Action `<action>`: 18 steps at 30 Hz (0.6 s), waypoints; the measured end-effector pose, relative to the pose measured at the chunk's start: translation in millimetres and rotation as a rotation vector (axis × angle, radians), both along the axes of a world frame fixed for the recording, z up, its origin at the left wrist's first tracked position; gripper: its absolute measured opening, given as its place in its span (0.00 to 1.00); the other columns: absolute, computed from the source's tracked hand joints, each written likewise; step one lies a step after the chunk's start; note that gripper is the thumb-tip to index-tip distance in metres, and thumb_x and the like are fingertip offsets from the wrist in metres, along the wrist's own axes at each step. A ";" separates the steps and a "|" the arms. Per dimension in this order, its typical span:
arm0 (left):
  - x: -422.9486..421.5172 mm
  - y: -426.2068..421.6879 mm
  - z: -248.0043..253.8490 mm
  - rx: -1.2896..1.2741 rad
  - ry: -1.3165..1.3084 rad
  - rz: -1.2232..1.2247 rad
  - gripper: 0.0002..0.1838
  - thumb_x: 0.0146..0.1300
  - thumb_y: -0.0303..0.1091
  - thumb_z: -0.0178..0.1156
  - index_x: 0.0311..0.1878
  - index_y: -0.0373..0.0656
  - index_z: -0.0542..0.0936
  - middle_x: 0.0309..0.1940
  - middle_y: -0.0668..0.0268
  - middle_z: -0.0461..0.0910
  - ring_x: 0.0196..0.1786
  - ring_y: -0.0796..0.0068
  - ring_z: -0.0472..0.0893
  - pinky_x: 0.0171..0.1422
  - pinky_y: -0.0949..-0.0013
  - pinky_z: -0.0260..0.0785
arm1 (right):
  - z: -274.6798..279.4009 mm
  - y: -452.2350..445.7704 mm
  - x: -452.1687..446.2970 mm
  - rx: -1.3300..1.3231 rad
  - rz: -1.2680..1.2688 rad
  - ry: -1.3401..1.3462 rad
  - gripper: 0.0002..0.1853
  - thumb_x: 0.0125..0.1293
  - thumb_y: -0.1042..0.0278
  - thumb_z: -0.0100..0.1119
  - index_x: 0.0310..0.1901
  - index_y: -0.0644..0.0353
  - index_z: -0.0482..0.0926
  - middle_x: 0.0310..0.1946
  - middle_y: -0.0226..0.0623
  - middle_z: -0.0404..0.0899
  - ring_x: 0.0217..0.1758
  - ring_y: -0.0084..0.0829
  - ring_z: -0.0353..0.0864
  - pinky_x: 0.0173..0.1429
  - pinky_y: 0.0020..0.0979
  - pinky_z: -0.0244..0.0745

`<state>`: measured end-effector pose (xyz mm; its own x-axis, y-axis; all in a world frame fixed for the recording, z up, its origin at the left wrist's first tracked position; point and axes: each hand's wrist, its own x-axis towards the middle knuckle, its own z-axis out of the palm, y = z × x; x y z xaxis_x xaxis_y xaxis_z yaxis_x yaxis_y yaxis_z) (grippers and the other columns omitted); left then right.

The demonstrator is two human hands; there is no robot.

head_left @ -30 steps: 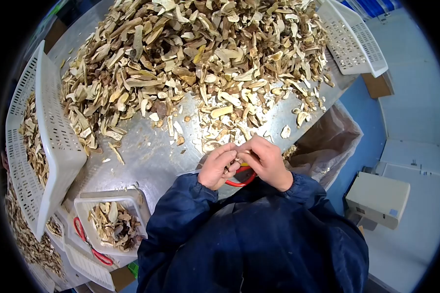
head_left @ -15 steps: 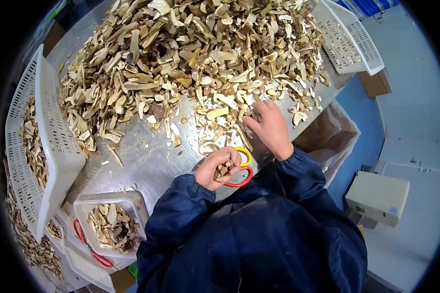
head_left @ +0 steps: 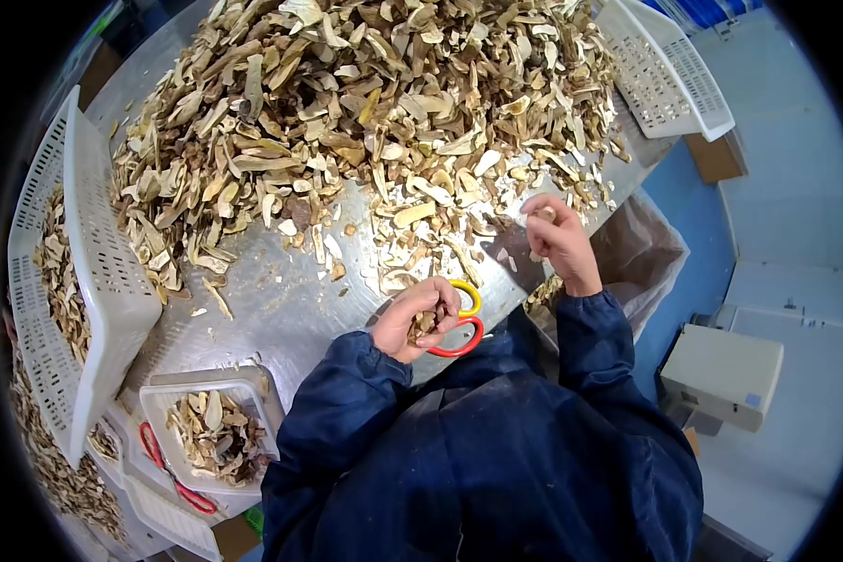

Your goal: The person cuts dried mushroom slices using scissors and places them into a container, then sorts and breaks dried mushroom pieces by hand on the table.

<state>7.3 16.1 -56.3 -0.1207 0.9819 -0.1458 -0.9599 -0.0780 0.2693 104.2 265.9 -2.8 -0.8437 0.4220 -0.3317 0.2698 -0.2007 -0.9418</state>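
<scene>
My left hand (head_left: 416, 318) is curled around several brown dried slices (head_left: 423, 325), near the table's front edge. Beside it, partly hidden by the fingers, are scissors with yellow and red handles (head_left: 479, 339). Over the right part of the metal table (head_left: 281, 300), my right hand (head_left: 562, 242) has its thumb and fingers closed on a small pale piece (head_left: 547, 215). A big heap of dried slices (head_left: 375, 103) covers the back of the table, with loose slices and crumbs in front of both hands.
White perforated baskets stand at the left (head_left: 112, 262) and back right (head_left: 660, 80). A white tub (head_left: 159, 398) of slices is at the lower left, beside red-handled scissors (head_left: 164, 464). A lined bin (head_left: 642, 267) is below the right table edge.
My right hand has left my left hand, passed over the loose slices and moved right, towards the bin side. My left hand stays near the front edge, still around its slices.
</scene>
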 end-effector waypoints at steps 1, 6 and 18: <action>-0.2 0.6 0.7 0.007 0.010 0.000 0.08 0.66 0.36 0.48 0.36 0.41 0.68 0.33 0.65 0.66 0.29 0.81 0.63 0.17 0.85 0.51 | -4.1 -6.9 -4.7 0.104 -0.026 -0.057 0.06 0.59 0.71 0.60 0.38 0.60 0.76 0.15 0.19 0.65 0.15 0.14 0.59 0.20 0.18 0.50; -0.4 0.9 2.3 -0.012 0.007 -0.003 0.09 0.66 0.37 0.49 0.36 0.41 0.67 0.33 0.66 0.66 0.28 0.81 0.63 0.18 0.85 0.51 | -16.6 -31.4 -12.0 1.098 0.115 -0.244 0.07 0.57 0.67 0.61 0.35 0.59 0.77 0.19 0.39 0.76 0.20 0.35 0.75 0.25 0.32 0.66; 3.7 7.7 15.5 -0.178 -0.174 0.075 0.25 0.72 0.47 0.39 0.66 0.44 0.62 0.57 0.60 0.71 0.57 0.68 0.74 0.59 0.62 0.69 | 40.9 -98.2 -10.9 0.721 0.334 -0.036 0.18 0.55 0.62 0.65 0.46 0.57 0.76 0.27 0.36 0.80 0.33 0.41 0.82 0.40 0.32 0.77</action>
